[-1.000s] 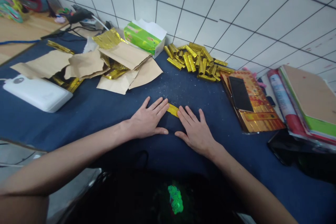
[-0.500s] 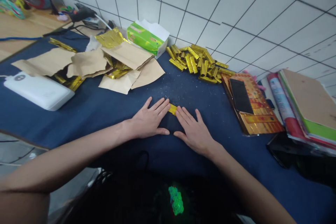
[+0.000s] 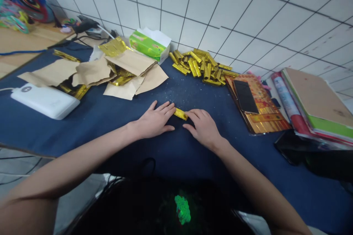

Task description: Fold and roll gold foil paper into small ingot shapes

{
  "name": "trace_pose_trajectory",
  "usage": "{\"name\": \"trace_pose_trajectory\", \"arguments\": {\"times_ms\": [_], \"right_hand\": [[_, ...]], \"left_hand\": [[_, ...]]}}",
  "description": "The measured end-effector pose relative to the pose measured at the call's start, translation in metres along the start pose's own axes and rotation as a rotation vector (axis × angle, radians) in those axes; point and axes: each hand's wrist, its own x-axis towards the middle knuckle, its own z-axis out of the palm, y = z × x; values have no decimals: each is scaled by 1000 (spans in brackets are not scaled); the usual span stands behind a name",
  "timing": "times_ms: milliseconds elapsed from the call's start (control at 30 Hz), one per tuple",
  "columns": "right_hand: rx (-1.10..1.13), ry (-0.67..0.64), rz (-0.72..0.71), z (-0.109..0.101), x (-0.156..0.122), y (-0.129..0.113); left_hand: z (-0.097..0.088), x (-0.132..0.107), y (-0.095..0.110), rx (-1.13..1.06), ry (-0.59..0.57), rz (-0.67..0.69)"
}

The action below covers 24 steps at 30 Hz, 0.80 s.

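Between my hands, on the dark blue cloth (image 3: 154, 158), lies a small strip of folded gold foil paper (image 3: 180, 114). My left hand (image 3: 153, 120) rests flat with its fingers spread, the fingertips over the strip's left end. At the right end, the index fingertip of my right hand (image 3: 204, 126) touches the foil; its other fingers are bent and the thumb stands apart. A pile of gold foil rolls (image 3: 198, 64) lies farther back against the tiled wall.
Torn brown paper (image 3: 132, 58) with gold foil sheets lies at the back left, beside a white power bank (image 3: 45, 101). A green tissue pack (image 3: 149, 44) stands by the wall. To the right, a phone (image 3: 246, 96) rests on an orange-gold packet (image 3: 268, 114), next to stacked books (image 3: 317, 99).
My right hand's fingers have bent, and its index fingertip has shifted to the strip's right end, baring more of the foil. My left hand stays flat. The view has shifted slightly.
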Motion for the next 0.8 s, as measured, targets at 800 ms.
{"name": "trace_pose_trajectory", "arguments": {"times_ms": [800], "right_hand": [[976,13,358,-1,8,2]], "left_hand": [[-9,26,2,-957,326,-237]]}}
